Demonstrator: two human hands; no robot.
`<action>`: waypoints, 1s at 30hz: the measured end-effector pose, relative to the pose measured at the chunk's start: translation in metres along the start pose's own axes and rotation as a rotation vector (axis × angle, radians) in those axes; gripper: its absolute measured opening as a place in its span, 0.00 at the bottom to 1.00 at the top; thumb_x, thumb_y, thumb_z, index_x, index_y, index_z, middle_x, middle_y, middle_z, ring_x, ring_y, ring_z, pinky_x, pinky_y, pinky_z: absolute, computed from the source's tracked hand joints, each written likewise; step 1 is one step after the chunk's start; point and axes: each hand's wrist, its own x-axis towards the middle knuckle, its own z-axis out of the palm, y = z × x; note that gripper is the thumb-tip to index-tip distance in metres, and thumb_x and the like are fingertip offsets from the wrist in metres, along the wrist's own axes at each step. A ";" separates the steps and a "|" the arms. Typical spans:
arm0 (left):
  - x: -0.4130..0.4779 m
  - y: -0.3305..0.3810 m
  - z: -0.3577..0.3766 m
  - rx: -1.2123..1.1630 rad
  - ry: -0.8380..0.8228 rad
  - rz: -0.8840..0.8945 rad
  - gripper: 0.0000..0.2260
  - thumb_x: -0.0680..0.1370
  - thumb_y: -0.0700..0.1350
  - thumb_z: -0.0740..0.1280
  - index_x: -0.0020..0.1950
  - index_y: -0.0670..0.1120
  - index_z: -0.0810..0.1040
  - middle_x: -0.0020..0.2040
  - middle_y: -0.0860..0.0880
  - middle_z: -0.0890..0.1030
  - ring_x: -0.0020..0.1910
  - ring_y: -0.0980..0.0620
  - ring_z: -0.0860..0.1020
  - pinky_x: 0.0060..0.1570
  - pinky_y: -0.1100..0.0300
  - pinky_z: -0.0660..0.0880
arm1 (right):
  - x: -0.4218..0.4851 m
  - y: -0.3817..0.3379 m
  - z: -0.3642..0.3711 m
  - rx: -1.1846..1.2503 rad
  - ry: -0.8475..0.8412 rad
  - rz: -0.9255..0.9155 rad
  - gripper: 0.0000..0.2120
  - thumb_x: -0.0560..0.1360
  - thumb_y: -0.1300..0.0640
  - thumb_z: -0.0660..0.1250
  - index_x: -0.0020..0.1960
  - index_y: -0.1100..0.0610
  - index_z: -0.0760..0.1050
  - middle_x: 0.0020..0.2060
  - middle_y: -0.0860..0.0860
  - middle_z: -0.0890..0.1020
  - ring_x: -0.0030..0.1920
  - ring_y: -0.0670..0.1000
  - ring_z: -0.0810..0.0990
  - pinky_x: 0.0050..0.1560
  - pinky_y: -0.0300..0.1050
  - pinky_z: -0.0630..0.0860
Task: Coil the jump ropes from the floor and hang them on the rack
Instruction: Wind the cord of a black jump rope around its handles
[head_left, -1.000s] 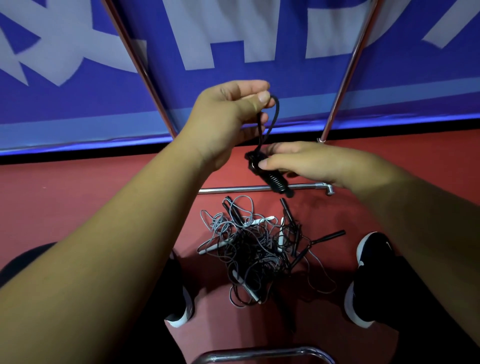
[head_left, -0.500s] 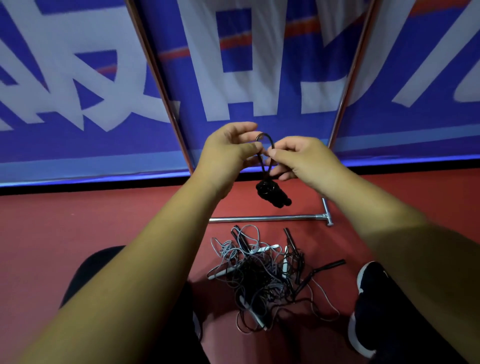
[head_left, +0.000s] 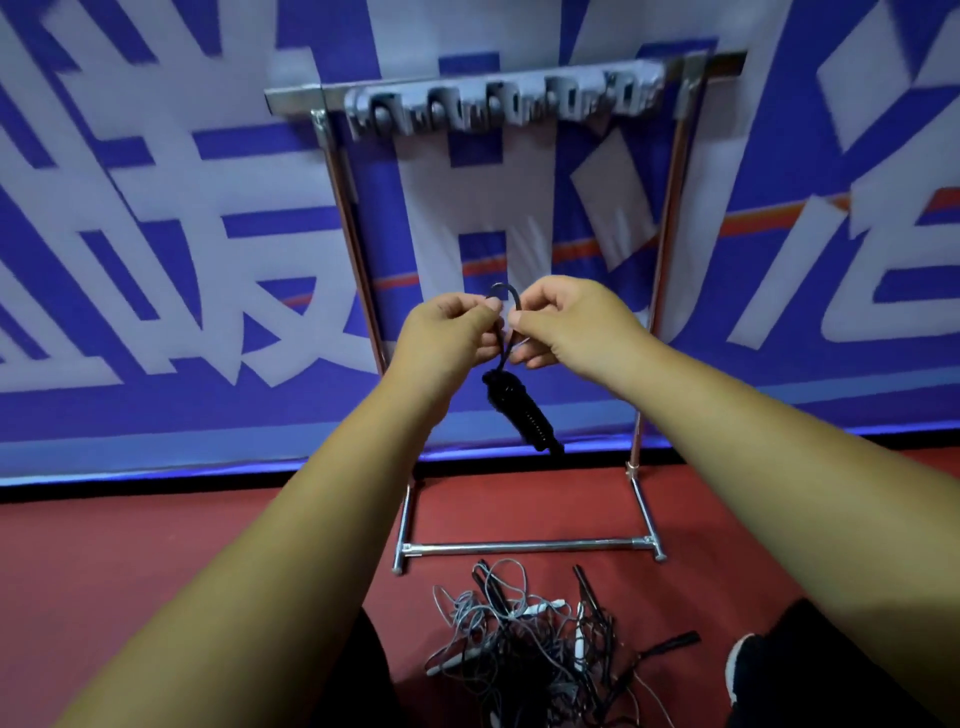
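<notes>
Red flooring fills the lower frame, with a tangled pile of ropes (head_left: 524, 649) at bottom centre and a black shoe (head_left: 745, 670) at lower right. At mid-frame, left hand (head_left: 447, 338) and right hand (head_left: 566, 322) each pinch a small loop of the coiled black rope (head_left: 519, 405), whose bundle hangs below. Behind stands the metal rack (head_left: 644, 332), its hook bar (head_left: 498, 104) across the top, before a blue-and-white banner (head_left: 156, 260).
</notes>
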 end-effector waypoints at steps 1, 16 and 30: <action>0.001 0.010 -0.002 0.031 -0.006 0.023 0.06 0.82 0.44 0.71 0.49 0.41 0.83 0.39 0.46 0.85 0.37 0.51 0.82 0.49 0.53 0.83 | 0.001 -0.012 -0.001 -0.007 0.006 -0.021 0.04 0.82 0.60 0.71 0.53 0.61 0.79 0.43 0.60 0.88 0.42 0.57 0.90 0.53 0.62 0.86; 0.040 0.145 -0.048 0.069 0.116 0.249 0.05 0.83 0.40 0.68 0.47 0.41 0.81 0.35 0.47 0.81 0.37 0.49 0.82 0.43 0.52 0.84 | 0.064 -0.151 -0.001 0.050 0.077 -0.141 0.03 0.83 0.63 0.66 0.54 0.61 0.79 0.42 0.59 0.88 0.40 0.57 0.89 0.37 0.49 0.84; 0.136 0.156 -0.115 0.147 0.358 0.229 0.05 0.82 0.36 0.68 0.49 0.45 0.77 0.45 0.43 0.83 0.34 0.49 0.83 0.40 0.50 0.84 | 0.179 -0.183 0.065 -0.063 0.055 -0.131 0.04 0.83 0.64 0.66 0.52 0.59 0.79 0.37 0.56 0.86 0.31 0.51 0.86 0.35 0.47 0.84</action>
